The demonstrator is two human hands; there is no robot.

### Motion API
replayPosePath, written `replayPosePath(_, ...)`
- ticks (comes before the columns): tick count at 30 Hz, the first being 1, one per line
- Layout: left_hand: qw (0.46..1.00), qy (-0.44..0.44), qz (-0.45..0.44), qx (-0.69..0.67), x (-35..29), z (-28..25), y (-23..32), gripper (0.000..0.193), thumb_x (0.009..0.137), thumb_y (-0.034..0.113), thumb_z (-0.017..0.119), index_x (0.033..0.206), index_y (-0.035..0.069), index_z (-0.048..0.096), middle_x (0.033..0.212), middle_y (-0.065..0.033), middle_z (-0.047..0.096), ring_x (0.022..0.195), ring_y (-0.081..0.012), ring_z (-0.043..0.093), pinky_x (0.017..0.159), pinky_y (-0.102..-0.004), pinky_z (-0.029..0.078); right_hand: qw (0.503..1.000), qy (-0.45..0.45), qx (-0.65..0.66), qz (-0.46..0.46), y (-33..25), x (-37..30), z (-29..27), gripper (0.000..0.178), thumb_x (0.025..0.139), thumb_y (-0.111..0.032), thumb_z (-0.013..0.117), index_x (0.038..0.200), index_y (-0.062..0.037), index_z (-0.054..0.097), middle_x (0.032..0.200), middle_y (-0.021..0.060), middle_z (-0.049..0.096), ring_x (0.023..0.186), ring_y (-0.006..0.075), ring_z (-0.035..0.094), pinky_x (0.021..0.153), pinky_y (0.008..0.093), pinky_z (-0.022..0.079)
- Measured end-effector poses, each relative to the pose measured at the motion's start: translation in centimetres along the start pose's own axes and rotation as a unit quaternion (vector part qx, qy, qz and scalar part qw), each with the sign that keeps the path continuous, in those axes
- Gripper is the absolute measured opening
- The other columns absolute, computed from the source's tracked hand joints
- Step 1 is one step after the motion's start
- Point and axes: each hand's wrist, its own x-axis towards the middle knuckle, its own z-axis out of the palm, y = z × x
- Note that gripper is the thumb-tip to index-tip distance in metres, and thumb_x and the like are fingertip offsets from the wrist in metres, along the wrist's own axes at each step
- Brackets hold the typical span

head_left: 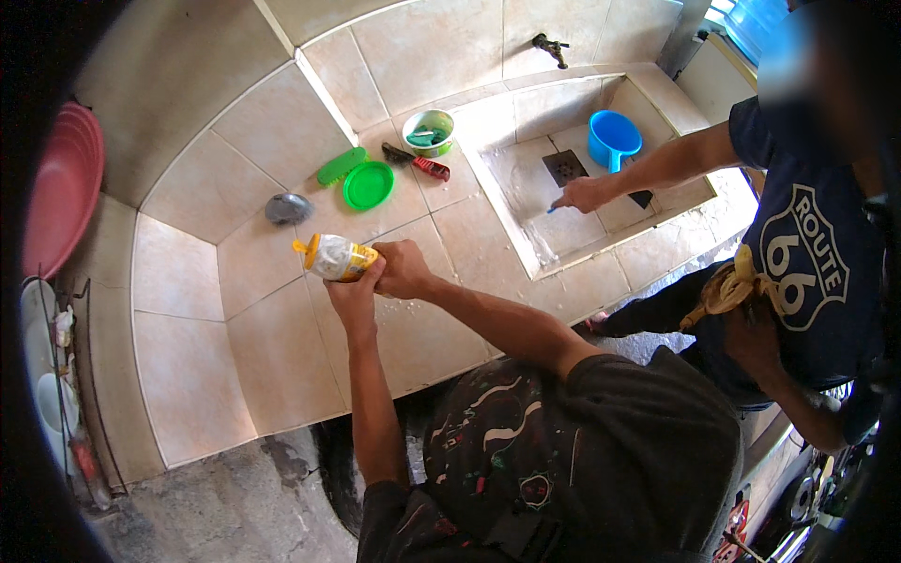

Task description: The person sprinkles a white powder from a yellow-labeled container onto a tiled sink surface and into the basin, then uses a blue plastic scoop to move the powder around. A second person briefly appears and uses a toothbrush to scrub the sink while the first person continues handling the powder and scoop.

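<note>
Above the tiled counter (413,333), both my hands hold a white plastic bottle (330,255) with a yellow cap and yellow label. It lies tilted, with the capped end pointing left. My left hand (355,298) is closed round its underside. Against the other end, my right hand (402,269) is closed, its fingers partly hidden. Beyond the bottle, a round green dish (368,186) sits by a green brush (341,166). A grey scouring pad (288,208) lies to their left. Farther right are a red-and-black brush (417,161) and a small tub (429,133) with something green inside.
A tiled sink (526,169) is sunk into the counter at right, holding a blue dipper (615,136), below a wall tap (551,50). A co-worker's hand (584,194) reaches into it with a small blue-handled thing. Pink basins (66,188) stand at far left.
</note>
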Motion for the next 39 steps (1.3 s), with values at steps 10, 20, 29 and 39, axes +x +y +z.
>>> replayPosePath(10,0.995,0.017,-0.057,-0.084,1.0,-2.6,1.8,0.044,0.070,0.000,0.073,0.110,-0.003,0.055,0.101,-0.0085,0.060,0.090,-0.0186,0.060,0.080,-0.0318,0.049,0.992,-0.122,0.008,0.029,-2.0,-0.4,-1.3,0.075,0.057,-0.041,0.081,0.116,-0.0034,0.051,0.103,0.0152,0.061,0.097,0.0292,0.059,0.086,0.0437,0.043)
replayPosePath(20,0.996,-0.004,0.043,-0.080,0.7,-0.8,0.9,0.050,0.067,0.004,0.078,0.110,0.001,0.052,0.099,-0.0052,0.058,0.086,-0.0168,0.058,0.079,-0.0311,0.049,0.999,-0.027,-0.026,-0.025,-0.6,0.5,0.1,0.033,0.061,-0.030,0.074,0.082,-0.0061,0.065,0.076,0.0116,0.067,0.072,0.0288,0.064,0.076,0.0427,0.047)
replayPosePath(29,0.994,0.090,0.017,-0.066,0.9,-1.5,1.3,0.044,0.063,0.007,0.081,0.101,-0.002,0.060,0.098,-0.0076,0.064,0.086,-0.0169,0.062,0.077,-0.0307,0.050,0.994,-0.075,0.063,-0.039,-2.2,-0.2,-0.7,0.082,0.060,-0.039,0.079,0.124,-0.0062,0.041,0.108,0.0161,0.058,0.103,0.0332,0.055,0.087,0.0468,0.041)
replayPosePath(39,0.991,0.094,0.097,0.022,-1.0,0.7,1.7,0.074,0.056,0.015,0.086,0.114,0.000,0.042,0.098,-0.0098,0.060,0.089,-0.0180,0.060,0.077,-0.0310,0.050,0.993,0.011,0.015,-0.115,-0.9,0.1,-0.7,0.034,0.063,-0.018,0.074,0.092,-0.0042,0.061,0.085,0.0085,0.066,0.081,0.0279,0.063,0.082,0.0407,0.045)
